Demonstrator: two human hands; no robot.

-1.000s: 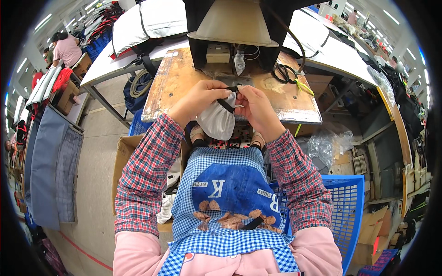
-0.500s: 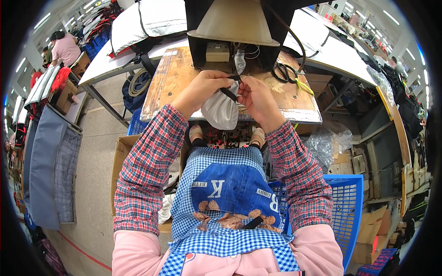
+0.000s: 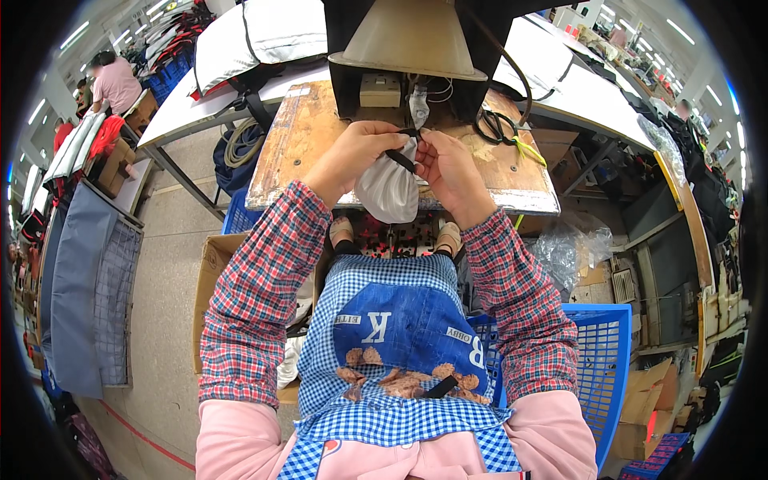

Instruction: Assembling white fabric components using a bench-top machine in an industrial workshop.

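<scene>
My left hand and my right hand meet in front of a black machine with a cream cone-shaped cover. Fingers and thumb of both are closed on a narrow black strap that runs along the top of a piece of white cloth. The cloth hangs in soft folds between my hands, past the front edge of the wooden table. My fingertips are just below the machine's small working part; whether the strap touches it, I cannot tell.
A blue plastic basket stands by my right side, and a cardboard box by my left. Behind the machine, white tables carry white padded pieces. A black cord loop lies right on the wooden table. Someone in pink sits far left.
The white cloth has shifted slightly to the right, and the strap's loose end has turned a little between my fingers. Both hands keep their pinch at nearly the same place.
</scene>
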